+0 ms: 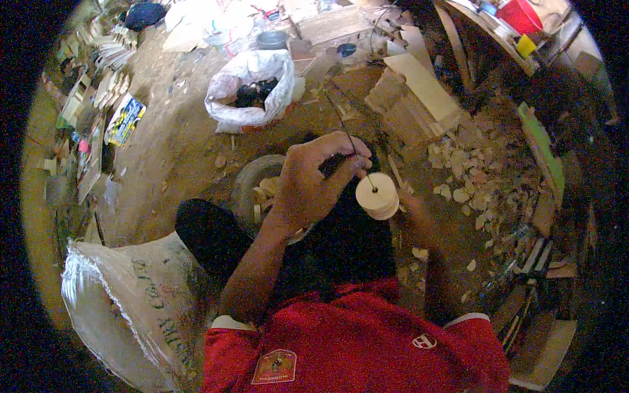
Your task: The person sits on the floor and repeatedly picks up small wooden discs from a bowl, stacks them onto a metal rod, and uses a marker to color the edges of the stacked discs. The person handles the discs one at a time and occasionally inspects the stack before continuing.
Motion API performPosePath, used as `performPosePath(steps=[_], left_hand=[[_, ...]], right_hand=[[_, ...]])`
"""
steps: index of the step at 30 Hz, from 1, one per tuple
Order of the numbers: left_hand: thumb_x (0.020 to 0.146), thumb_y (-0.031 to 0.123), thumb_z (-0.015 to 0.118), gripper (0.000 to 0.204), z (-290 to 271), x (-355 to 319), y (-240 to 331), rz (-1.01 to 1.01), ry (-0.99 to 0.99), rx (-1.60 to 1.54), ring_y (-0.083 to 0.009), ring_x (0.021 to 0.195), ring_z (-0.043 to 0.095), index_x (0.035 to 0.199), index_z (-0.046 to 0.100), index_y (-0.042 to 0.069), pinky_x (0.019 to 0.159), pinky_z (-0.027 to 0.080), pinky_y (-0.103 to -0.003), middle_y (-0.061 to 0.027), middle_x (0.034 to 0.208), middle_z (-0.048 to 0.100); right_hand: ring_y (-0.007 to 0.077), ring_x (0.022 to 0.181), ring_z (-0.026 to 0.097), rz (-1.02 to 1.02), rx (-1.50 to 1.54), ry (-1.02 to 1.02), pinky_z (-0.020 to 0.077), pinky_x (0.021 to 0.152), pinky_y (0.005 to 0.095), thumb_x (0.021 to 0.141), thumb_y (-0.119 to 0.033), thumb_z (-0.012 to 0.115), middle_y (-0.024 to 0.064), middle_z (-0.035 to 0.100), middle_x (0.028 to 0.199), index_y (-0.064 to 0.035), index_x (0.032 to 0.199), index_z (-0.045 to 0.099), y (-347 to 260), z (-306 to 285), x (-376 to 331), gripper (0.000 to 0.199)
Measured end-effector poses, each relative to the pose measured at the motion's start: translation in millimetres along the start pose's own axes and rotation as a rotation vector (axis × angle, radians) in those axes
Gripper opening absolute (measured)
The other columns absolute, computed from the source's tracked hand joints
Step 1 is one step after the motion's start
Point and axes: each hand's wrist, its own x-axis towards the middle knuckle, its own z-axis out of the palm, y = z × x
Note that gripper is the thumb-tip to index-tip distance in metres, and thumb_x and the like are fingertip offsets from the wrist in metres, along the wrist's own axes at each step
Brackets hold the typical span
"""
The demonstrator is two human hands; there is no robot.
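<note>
My left hand (318, 175) is closed in a pinch round a thin dark rod (347, 128), which slants down to the right. The rod's lower end meets the dark centre hole of a stack of pale round wooden discs (377, 196). At the stack's right side is my right hand (411, 208), dim and partly hidden, with its fingers against the discs. Below and left of my left hand, a round tyre-like ring (247, 190) has pale wooden pieces (267, 190) inside it.
An open white woven sack (219, 98) with dark contents stands ahead. A large filled sack (144, 308) is at my left. Scattered wood chips (468, 177) and a cardboard piece (419, 98) lie to the right. A green-edged board (544, 147) leans farther right, below a red container (521, 16).
</note>
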Motion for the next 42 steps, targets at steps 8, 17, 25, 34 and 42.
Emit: performPosePath(steps=[8,17,25,34,42], left_hand=[[0.092,0.004,0.068,0.007,19.1,12.4,9.7,0.176,0.003,0.104,-0.0208,0.082,0.075,0.095,0.069,-0.002,0.076,0.058,-0.031,-0.0117,0.093,0.075],[0.092,0.009,0.071,0.014,6.7,-7.8,-23.4,0.028,0.083,0.186,-0.0269,0.093,0.074,0.100,0.069,-0.002,0.086,0.057,-0.038,-0.0106,0.097,0.076],[0.089,0.023,0.075,0.045,-52.8,-139.3,-251.1,-0.779,-0.337,0.996,-0.0382,0.110,0.062,0.123,0.053,0.005,0.097,0.048,-0.053,-0.0151,0.120,0.059],[0.082,0.039,0.082,0.091,-42.2,-190.4,-382.4,-0.978,-0.249,0.884,-0.0504,0.135,0.045,0.153,0.031,0.014,0.108,0.038,-0.069,-0.0233,0.153,0.034],[0.076,0.046,0.087,0.104,-35.4,-188.2,-393.3,-1.013,-0.104,0.882,-0.0520,0.137,0.044,0.155,0.029,0.012,0.106,0.036,-0.071,-0.0259,0.148,0.047]], right_hand=[[0.0245,0.111,0.065,-0.221,-0.056,0.195,0.0505,0.095,0.0383,0.107,-0.034,0.050,0.0132,0.067,0.122,-0.0031,0.131,0.060,-40.4,-66.1,8.5,0.040],[0.0156,0.081,0.060,0.146,-0.162,0.071,0.0503,0.074,0.0311,0.109,-0.034,0.052,0.0039,0.065,0.095,-0.0050,0.114,0.064,-1.2,-20.5,12.6,0.031],[0.0078,0.069,0.050,0.176,0.087,0.317,0.0396,0.060,0.0242,0.110,-0.030,0.052,-0.0040,0.059,0.083,-0.0077,0.107,0.064,58.6,-24.0,28.5,0.026],[0.0060,0.068,0.049,0.127,0.038,0.405,0.0387,0.057,0.0233,0.111,-0.028,0.050,-0.0048,0.059,0.082,-0.0085,0.103,0.064,56.7,9.8,22.3,0.025],[0.0045,0.064,0.044,0.175,0.098,0.293,0.0354,0.056,0.0232,0.111,-0.026,0.050,-0.0053,0.055,0.078,-0.0086,0.102,0.064,69.9,-7.3,16.9,0.024]])
